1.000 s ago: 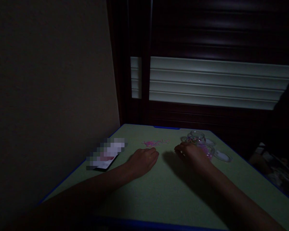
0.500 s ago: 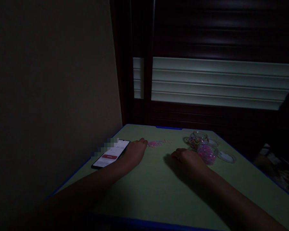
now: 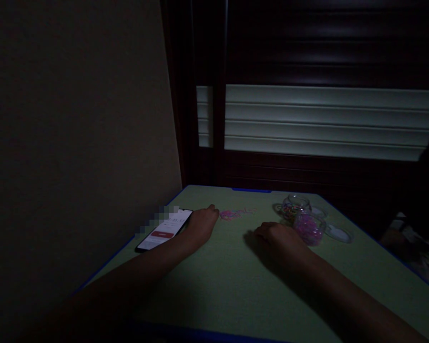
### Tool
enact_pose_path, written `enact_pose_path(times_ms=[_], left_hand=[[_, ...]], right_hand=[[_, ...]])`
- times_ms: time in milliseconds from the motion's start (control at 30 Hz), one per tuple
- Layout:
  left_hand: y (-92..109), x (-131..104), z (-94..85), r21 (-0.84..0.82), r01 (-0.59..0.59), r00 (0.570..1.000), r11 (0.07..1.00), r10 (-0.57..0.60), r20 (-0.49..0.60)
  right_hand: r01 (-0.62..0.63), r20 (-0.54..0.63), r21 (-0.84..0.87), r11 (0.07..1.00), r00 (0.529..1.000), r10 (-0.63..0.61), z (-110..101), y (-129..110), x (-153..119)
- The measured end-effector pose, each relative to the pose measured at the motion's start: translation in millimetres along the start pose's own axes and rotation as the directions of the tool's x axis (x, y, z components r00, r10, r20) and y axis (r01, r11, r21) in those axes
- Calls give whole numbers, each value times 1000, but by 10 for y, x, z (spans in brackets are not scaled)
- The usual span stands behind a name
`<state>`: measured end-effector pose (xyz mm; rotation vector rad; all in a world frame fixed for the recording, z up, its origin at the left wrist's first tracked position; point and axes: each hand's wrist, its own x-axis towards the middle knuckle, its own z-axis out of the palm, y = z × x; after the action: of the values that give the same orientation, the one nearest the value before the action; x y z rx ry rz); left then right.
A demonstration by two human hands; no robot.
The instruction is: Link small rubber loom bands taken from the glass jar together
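On the pale green table lies a small heap of thin pink pieces, perhaps rubber bands [image 3: 232, 214], with a few strands trailing right. My left hand [image 3: 203, 224] rests at the heap's left edge, fingers curled together; whatever they pinch is hidden. Closer to me and further right, my right hand [image 3: 277, 238] is held closed just over the tabletop, and I cannot see anything in its fingers. Behind its wrist stands a clear jar of pink pieces [image 3: 309, 229]. A second clear jar of multicoloured pieces [image 3: 293, 208] stands behind that one.
A lit phone [image 3: 164, 231] lies beside my left forearm. Round clear lids [image 3: 339, 233] lie right of the jars. The table [image 3: 214, 290] has a blue edge, with a wall [image 3: 93, 119] at left and dark slatted panels behind. Patterned cloth shows at far right.
Both hands stay almost where they were, with the fingers still curled. The view has shifted very slightly; the heap and jars stand as before.
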<state>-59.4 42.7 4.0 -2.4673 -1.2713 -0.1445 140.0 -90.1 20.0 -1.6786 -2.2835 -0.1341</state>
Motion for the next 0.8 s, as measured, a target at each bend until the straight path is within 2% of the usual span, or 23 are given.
enact_pose_path(times_ms=[267,500,800], left_hand=[[32,19,-32,22,-10,1000,1000,9,21],[6,23,8,18,-7,1000,1000,7,-1],[9,29,-19,1,16,1000,1000,-16,17]], right_hand=[[-4,33,-56,998,999,5,-16,-6,29],[13,5,-39,999,1000,-13,47,4,22],[31,8,-40,999,999,-31,11,-21,17]])
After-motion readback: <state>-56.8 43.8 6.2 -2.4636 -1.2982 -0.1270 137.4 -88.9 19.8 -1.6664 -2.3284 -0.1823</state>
